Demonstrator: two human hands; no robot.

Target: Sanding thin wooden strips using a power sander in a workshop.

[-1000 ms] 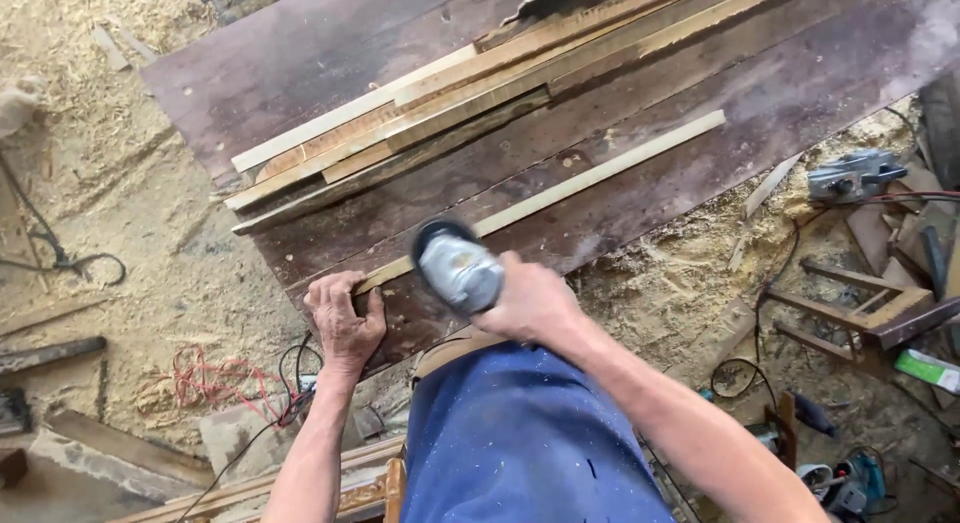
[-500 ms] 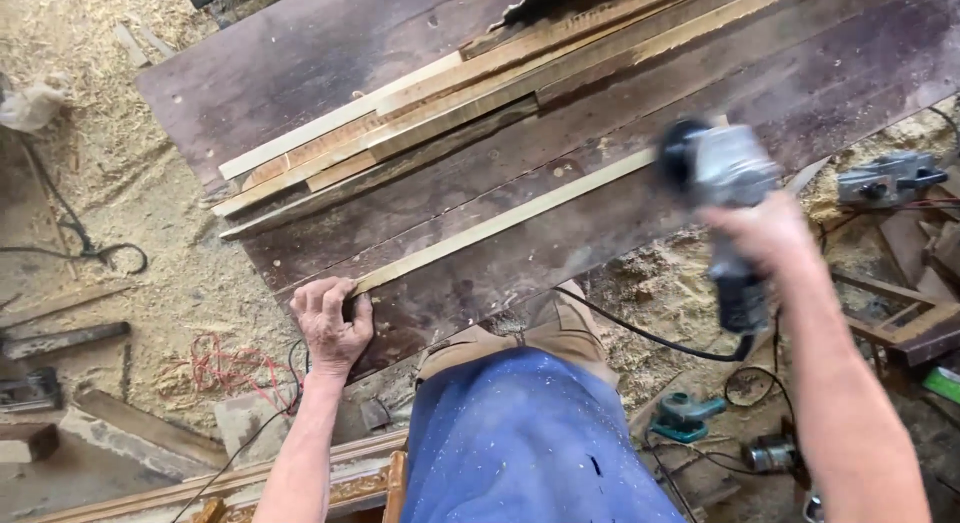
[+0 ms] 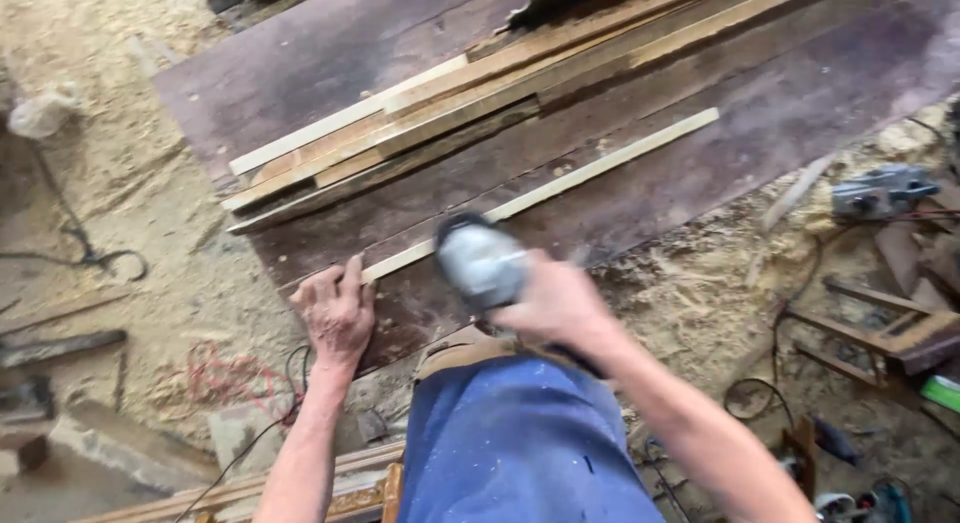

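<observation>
A long pale wooden strip [image 3: 585, 172] lies diagonally on a dark brown board [image 3: 760, 123]. My left hand [image 3: 336, 313] presses down on the strip's near end, fingers spread over it. My right hand [image 3: 558, 305] grips a grey hand-held power tool [image 3: 480, 261], blurred with motion, on the strip just right of my left hand. My knee in blue trousers [image 3: 520, 443] is below the tool.
A stack of several wooden slats [image 3: 470, 108] lies further back on the board. Sawdust covers the ground all round. A grey power tool [image 3: 880, 191] sits at the right, with wooden frames [image 3: 890, 328] below it. Cables [image 3: 90, 253] trail at the left.
My right hand swung the tool out to the far right of the strip half a second ago and has come back to the near end beside my left hand, which stayed put.
</observation>
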